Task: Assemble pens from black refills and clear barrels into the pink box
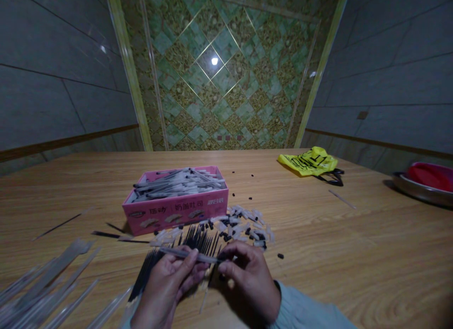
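Far left of your fingers lie loose clear tubes (46,282). Your left hand (166,284) has its fingers closed around a bunch of black sticks (198,239), and its thumb presses one clear tube (187,254) down on top. Past those fingers stands the pink box (175,208). Your right hand (247,277) pinches the tube's right end, fingertips tight together. It looks like you are fitting that end, so hold the tube straight and push softly. Little caps (244,223) lie just past your right fingers.

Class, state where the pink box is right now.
In the head view, the pink box sits left of centre on the wooden table, beyond the left hand, scattered caps to its right.
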Tool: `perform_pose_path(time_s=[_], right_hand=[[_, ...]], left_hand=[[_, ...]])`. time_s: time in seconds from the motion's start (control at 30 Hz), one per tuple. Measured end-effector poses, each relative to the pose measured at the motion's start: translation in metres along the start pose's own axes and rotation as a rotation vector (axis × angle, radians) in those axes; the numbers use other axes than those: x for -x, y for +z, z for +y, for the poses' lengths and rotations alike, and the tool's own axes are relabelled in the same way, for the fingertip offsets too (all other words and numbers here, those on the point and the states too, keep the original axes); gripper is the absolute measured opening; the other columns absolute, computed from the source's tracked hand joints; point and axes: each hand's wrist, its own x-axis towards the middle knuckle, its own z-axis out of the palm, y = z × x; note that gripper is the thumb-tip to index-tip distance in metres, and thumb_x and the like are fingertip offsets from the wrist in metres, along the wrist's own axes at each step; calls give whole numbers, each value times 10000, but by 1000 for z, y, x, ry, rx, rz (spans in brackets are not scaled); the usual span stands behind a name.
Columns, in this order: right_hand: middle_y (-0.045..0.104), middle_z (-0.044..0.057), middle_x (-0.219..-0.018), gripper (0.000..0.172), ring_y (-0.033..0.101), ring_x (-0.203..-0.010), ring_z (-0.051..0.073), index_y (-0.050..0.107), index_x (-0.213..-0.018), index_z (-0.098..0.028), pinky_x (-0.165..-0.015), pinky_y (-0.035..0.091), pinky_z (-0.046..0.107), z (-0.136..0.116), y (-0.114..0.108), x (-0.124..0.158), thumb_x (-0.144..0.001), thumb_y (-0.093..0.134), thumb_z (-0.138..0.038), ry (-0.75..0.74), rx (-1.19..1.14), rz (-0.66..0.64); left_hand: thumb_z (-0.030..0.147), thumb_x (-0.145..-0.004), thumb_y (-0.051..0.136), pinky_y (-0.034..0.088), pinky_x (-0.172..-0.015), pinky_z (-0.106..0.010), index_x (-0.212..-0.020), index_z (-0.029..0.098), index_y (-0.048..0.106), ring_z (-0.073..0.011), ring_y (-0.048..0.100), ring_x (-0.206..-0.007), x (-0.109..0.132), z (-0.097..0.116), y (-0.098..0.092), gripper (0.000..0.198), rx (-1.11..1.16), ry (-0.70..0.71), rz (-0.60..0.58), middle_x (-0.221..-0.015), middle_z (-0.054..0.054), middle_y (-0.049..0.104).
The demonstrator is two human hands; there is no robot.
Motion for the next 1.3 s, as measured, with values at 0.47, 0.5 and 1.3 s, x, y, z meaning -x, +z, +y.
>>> perform_pose_path(time_s=[0.47,0.5,1.3], right_hand=[[455,-27,-441,516,401,-385,78,499,-567,-156,-393,273,190,10,1,5,-916,392,-521,127,17,-181],[458,-30,-460,494,400,-394,80,508,-600,-156,-394,276,190,10,1,5,-909,405,-528,122,-3,-184],[516,-8,-621,357,490,-600,122,525,-683,-161,-546,345,218,10,-4,4,-874,513,-462,-114,297,-150]], left_hand=[[281,-509,843,552,-526,-217,-686,153,530,-186,687,-576,6,-2,10,382,-73,189,6,-614,-66,706],[282,-514,841,556,-537,-222,-692,152,532,-191,691,-586,5,-2,10,380,-68,185,8,-619,-73,708],[319,-532,826,562,-596,-243,-748,150,526,-167,680,-615,3,0,5,407,-68,91,-47,-656,-67,718]])
